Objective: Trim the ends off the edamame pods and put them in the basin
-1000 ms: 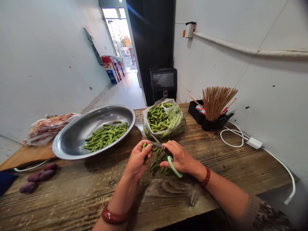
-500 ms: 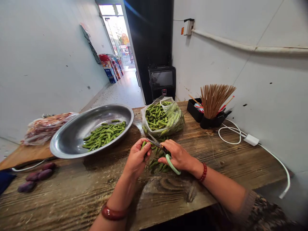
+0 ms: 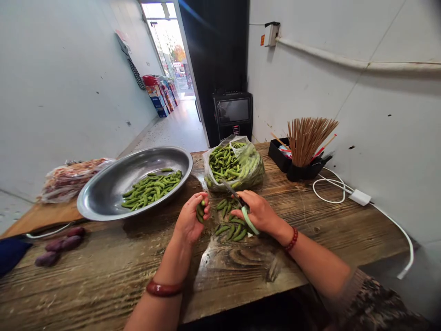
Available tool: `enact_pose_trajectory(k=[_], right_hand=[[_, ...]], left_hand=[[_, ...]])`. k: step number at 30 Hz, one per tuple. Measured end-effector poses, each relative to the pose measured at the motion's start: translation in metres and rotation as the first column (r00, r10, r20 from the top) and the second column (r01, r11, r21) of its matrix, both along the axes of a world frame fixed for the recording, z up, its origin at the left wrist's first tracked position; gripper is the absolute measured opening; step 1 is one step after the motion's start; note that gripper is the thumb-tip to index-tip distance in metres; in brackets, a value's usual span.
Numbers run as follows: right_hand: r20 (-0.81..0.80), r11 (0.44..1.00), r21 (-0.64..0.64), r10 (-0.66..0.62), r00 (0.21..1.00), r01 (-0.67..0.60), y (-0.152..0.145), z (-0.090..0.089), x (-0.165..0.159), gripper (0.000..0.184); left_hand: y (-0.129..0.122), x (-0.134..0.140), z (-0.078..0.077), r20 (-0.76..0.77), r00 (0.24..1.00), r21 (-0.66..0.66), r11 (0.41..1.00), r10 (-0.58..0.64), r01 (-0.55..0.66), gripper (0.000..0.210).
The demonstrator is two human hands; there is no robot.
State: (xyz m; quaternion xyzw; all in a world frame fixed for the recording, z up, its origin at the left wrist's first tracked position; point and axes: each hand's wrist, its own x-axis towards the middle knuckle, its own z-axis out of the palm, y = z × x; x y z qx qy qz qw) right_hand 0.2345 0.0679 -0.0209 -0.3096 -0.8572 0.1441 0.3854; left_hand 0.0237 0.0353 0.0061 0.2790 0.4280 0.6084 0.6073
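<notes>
Several green edamame pods (image 3: 200, 212) are gripped in my left hand (image 3: 189, 220), which is closed around them above the wooden table. My right hand (image 3: 260, 212) is wrapped around scissors (image 3: 248, 220) with pale green handles, their blades pointing away toward the bag. Loose pods (image 3: 237, 230) lie on the wood between and below the hands. Just beyond them stands a clear plastic bag (image 3: 257, 172) full of edamame. To the left, a wide steel basin (image 3: 103, 193) holds a heap of pods (image 3: 151, 189) on its right side.
Purple sweet-potato-like roots (image 3: 64, 243) and a bag of reddish food (image 3: 74, 178) lie at left. Bamboo skewers (image 3: 308, 140) stand in a black holder (image 3: 303, 173) at right, near a white cable (image 3: 392, 225). A black box with a screen (image 3: 233, 111) is behind the table.
My left hand has drawn back left and down from the scissors, still holding pods. The scissors have moved slightly away from it, uncovering more loose pods on the table.
</notes>
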Motion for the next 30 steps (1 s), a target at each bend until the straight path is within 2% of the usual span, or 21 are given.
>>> enact_pose_trajectory(k=[2,4,5,6,8,10,11,13,16,18,20,23,26,28,30], right_hand=[[-0.027,1.0,0.01,-0.025,0.999,0.025,0.003,0.0,0.002,0.041],[-0.008,0.999,0.028,-0.025,1.0,0.025,0.004,0.0,0.002,0.042],[0.011,0.999,0.036,-0.019,1.0,0.018,0.004,0.0,0.002,0.042],[0.032,0.999,0.041,-0.011,0.999,0.009,0.003,-0.001,0.001,0.041],[0.06,0.999,0.045,-0.003,0.998,0.0,0.002,-0.002,0.0,0.04],[0.068,0.999,0.043,-0.007,0.998,0.004,0.001,-0.003,-0.001,0.039],[0.069,0.999,0.039,-0.01,0.998,0.007,0.001,-0.003,-0.001,0.039],[0.076,1.0,0.027,-0.014,0.997,0.012,0.001,-0.004,-0.001,0.04],[0.098,1.0,0.015,-0.013,0.995,0.012,0.001,-0.006,-0.002,0.041],[0.106,1.0,0.012,-0.012,0.994,0.011,0.001,-0.006,-0.002,0.042],[0.106,1.0,0.006,-0.011,0.994,0.011,0.001,-0.007,-0.002,0.043],[0.097,1.0,0.0,-0.014,0.995,0.014,0.002,-0.007,-0.001,0.041],[0.089,1.0,0.004,-0.014,0.996,0.014,0.003,-0.008,-0.001,0.04],[0.086,1.0,0.012,-0.007,0.996,0.006,0.002,-0.008,-0.001,0.042],[0.082,1.0,0.026,0.005,0.997,-0.007,0.002,-0.008,-0.001,0.044]], left_hand=[[0.002,-0.002,-0.004,-0.052,0.998,-0.034,0.999,-0.021,0.019,0.024],[0.005,-0.001,-0.009,-0.222,0.975,-0.027,0.999,-0.026,0.02,0.021],[0.007,0.0,-0.012,-0.349,0.937,-0.003,1.0,-0.02,0.02,0.018],[0.008,0.001,-0.016,-0.489,0.873,0.033,0.999,-0.005,0.024,0.016],[0.01,0.004,-0.023,-0.738,0.673,0.121,0.991,0.049,0.06,0.012],[0.011,0.008,-0.028,-0.883,0.461,0.157,0.98,0.082,0.125,0.008],[0.01,0.01,-0.03,-0.917,0.391,0.149,0.977,0.079,0.153,0.006],[0.008,0.014,-0.032,-0.944,0.323,0.128,0.976,0.065,0.177,0.005],[0.006,0.016,-0.033,-0.948,0.302,0.153,0.975,0.099,0.16,0.007],[0.007,0.014,-0.033,-0.945,0.308,0.161,0.974,0.106,0.159,0.008],[0.009,0.011,-0.031,-0.922,0.377,0.149,0.977,0.081,0.155,0.008],[0.009,0.006,-0.024,-0.804,0.593,0.126,0.985,0.034,0.115,0.006],[0.004,0.005,-0.016,-0.562,0.824,0.043,0.993,-0.064,0.106,0.025],[0.0,0.005,-0.014,-0.393,0.912,0.002,0.992,-0.117,0.128,0.033],[-0.002,0.005,-0.013,-0.291,0.948,0.004,0.991,-0.126,0.133,0.035]])
